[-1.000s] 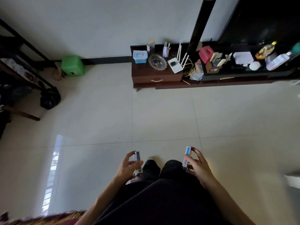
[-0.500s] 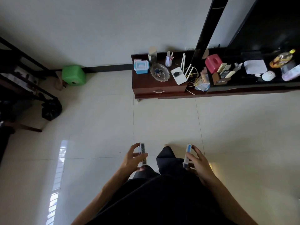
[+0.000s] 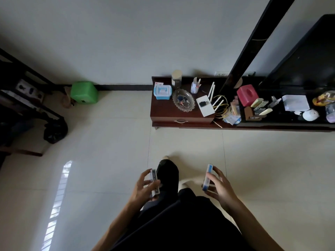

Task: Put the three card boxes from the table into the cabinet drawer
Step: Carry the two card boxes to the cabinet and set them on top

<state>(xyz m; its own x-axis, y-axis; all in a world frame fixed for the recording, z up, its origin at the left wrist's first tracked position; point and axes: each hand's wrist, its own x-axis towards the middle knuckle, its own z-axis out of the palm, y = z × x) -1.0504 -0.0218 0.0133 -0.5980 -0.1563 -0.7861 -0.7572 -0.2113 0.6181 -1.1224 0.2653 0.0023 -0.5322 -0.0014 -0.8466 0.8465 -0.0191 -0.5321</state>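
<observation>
My left hand point(image 3: 145, 187) is shut on a card box point(image 3: 154, 182) held edge-up, with a dark pattern on its narrow side; how many boxes it holds I cannot tell. A white and blue card box point(image 3: 207, 176) stands upright in my right hand point(image 3: 220, 187). Both hands hang low over the tiled floor, either side of my dark-trousered legs. Ahead stands the dark red-brown cabinet point(image 3: 163, 113). Its drawer point(image 3: 181, 121) with a curved metal handle is shut.
On the cabinet top sit a blue-lidded box point(image 3: 162, 91), a glass dish point(image 3: 183, 100), a white router point(image 3: 205, 105), a pen cup and a jar. A long dark TV stand point(image 3: 282, 124) runs right. A green stool point(image 3: 84, 92) and dark furniture point(image 3: 27, 105) stand left.
I have walked closer to the cabinet, which now looks larger and lower in view. One leg has stepped forward. Both hands keep their hold on the card boxes.
</observation>
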